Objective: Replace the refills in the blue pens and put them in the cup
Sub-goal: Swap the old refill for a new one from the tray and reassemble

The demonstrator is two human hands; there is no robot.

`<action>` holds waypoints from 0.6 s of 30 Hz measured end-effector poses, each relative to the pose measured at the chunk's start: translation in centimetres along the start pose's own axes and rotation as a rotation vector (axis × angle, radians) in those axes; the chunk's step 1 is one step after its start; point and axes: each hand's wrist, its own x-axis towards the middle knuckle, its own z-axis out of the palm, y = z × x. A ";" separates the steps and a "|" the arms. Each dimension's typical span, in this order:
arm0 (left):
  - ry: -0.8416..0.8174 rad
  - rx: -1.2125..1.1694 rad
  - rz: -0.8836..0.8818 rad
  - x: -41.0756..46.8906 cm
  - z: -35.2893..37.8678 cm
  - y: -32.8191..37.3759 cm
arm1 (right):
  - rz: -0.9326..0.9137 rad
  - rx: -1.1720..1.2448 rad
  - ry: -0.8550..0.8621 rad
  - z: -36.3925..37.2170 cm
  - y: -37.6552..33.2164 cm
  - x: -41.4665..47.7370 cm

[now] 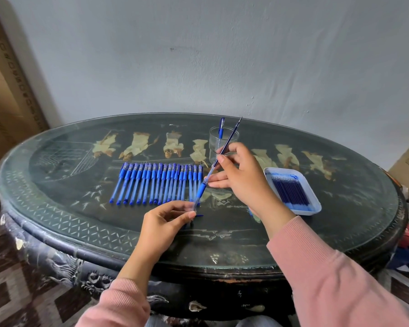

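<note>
A clear plastic cup (214,147) stands at the far side of the dark oval table (80,223), with one blue capped pen (221,128) inside it. Just in front of the cup, the left hand (165,220) pinches the low end of a clear pen barrel with a blue grip (201,190). The right hand (239,175) pinches a thin dark blue refill (230,138) that sticks out of the barrel, tip up. A row of blue pens (156,182) lies left of the cup. A white tray (312,194) of loose refills (291,190) sits to its right.
</note>
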 end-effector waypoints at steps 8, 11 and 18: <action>-0.010 -0.008 0.007 0.1 -0.1 -0.2 | -0.030 -0.123 -0.010 0.1 0.5 0.3; -0.010 -0.042 0.004 0.2 -0.1 -0.3 | -0.057 -0.210 -0.044 0.3 0.7 0.2; 0.004 -0.115 -0.005 0.3 0.0 -0.4 | -0.099 -0.369 -0.112 1.0 1.5 -0.3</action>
